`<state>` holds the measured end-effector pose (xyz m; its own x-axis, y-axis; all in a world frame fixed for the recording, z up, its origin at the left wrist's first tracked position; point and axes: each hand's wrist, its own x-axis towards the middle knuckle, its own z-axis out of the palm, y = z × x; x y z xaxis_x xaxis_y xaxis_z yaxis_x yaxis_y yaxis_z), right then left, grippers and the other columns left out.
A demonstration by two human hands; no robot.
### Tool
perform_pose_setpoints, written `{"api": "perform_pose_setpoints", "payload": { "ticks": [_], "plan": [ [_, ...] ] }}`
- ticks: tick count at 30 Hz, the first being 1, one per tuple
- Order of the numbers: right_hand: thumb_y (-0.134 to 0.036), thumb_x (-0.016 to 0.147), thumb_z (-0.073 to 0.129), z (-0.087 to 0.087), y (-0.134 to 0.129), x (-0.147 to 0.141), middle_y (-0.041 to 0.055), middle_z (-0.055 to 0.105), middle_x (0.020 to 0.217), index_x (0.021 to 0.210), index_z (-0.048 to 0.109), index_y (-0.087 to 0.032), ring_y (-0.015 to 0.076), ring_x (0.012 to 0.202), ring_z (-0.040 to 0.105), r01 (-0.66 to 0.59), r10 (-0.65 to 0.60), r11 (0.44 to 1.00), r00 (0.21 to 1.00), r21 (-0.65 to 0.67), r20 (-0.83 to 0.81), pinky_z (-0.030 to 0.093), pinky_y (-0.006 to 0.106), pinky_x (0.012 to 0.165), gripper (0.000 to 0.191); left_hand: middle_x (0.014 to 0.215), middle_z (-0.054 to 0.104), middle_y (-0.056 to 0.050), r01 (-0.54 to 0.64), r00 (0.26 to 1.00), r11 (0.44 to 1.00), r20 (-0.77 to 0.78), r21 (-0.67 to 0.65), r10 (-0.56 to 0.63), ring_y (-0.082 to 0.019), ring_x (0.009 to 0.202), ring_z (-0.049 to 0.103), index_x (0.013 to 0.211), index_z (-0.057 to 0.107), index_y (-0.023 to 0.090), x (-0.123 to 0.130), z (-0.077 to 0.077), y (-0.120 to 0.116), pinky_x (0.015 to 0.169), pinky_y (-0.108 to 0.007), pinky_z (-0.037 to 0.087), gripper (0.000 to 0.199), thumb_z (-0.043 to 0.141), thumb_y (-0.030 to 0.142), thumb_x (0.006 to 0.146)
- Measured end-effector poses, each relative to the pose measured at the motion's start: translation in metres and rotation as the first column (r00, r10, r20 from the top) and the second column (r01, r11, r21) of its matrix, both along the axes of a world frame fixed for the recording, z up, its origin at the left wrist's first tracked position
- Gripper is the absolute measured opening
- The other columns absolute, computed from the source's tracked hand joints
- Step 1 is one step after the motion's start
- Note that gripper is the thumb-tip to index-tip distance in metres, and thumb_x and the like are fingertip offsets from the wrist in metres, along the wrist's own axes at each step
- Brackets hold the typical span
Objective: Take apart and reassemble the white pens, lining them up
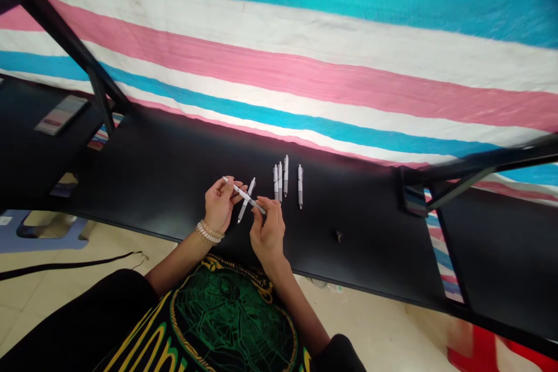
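Our left hand [220,204] and right hand [268,232] are both closed on one white pen [244,195], which slants between them over the table. The left thumb and fingers pinch it near its upper end, while the right fingertips [257,204] grip it near its lower end. We cannot tell whether we are twisting the pen or only steadying it.

A second pen [246,200] lies just under our hands, crossing below the held one. To the right, a group of three pens [280,182] lies close together, with a fourth pen [300,186] just beside them. All of these lie directly on the black tabletop [152,168], not in any holder or box. Farther right sits a small dark part [339,236]. A beaded bracelet [209,232] circles our left wrist, and a striped tarpaulin [279,58] hangs beyond the table.
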<state>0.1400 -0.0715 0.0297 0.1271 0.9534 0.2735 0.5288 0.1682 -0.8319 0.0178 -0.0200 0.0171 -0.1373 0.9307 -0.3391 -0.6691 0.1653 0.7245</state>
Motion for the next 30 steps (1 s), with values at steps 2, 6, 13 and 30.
{"api": "perform_pose_setpoints", "payload": {
  "ticks": [2, 6, 13, 30],
  "plan": [
    [-0.025, 0.1, 0.046, -0.001, 0.001, 0.002, 0.0036, 0.064, 0.09, 0.124, 0.049, -0.02, 0.0151, 0.073, 0.065, 0.013, -0.019, 0.997, 0.997, -0.077, -0.074, 0.056, 0.031, 0.072, 0.025, 0.091, 0.072, -0.007, 0.002, 1.0, 1.0, 0.001, -0.002, -0.002, -0.021, 0.087, 0.074, 0.098, 0.063, 0.015, -0.001, 0.0, 0.001, 0.083, -0.035, 0.058, 0.036, 0.08, 0.04, 0.078],
    [-0.029, 0.096, 0.055, -0.002, 0.002, 0.008, 0.006, 0.066, 0.097, 0.128, 0.045, -0.02, 0.0177, 0.084, 0.067, -0.028, 0.015, 0.995, 0.991, -0.097, -0.136, 0.057, 0.034, 0.077, 0.035, 0.091, 0.073, -0.007, -0.017, 1.0, 1.0, -0.006, -0.002, 0.017, -0.021, 0.086, 0.074, 0.098, 0.063, 0.015, -0.003, 0.003, 0.003, 0.082, -0.035, 0.058, 0.037, 0.08, 0.04, 0.077],
    [-0.03, 0.096, 0.055, 0.0, -0.001, 0.013, 0.0051, 0.069, 0.092, 0.123, 0.05, -0.02, 0.0177, 0.079, 0.068, -0.018, 0.005, 0.994, 0.993, -0.106, -0.121, 0.056, 0.033, 0.075, 0.029, 0.091, 0.073, -0.007, -0.006, 1.0, 1.0, -0.02, 0.0, 0.006, -0.021, 0.086, 0.074, 0.098, 0.063, 0.015, -0.003, 0.001, 0.004, 0.082, -0.036, 0.058, 0.037, 0.08, 0.04, 0.076],
    [-0.031, 0.099, 0.049, 0.001, -0.002, 0.013, 0.0021, 0.069, 0.085, 0.12, 0.049, -0.02, 0.0141, 0.062, 0.065, -0.101, 0.073, 0.981, 0.984, -0.167, -0.164, 0.052, 0.026, 0.059, 0.024, 0.09, 0.072, -0.006, 0.026, 0.999, 1.0, -0.032, 0.009, -0.025, -0.02, 0.083, 0.073, 0.101, 0.065, 0.016, 0.002, 0.001, 0.006, 0.081, -0.037, 0.059, 0.038, 0.078, 0.043, 0.078]
  ]
}}
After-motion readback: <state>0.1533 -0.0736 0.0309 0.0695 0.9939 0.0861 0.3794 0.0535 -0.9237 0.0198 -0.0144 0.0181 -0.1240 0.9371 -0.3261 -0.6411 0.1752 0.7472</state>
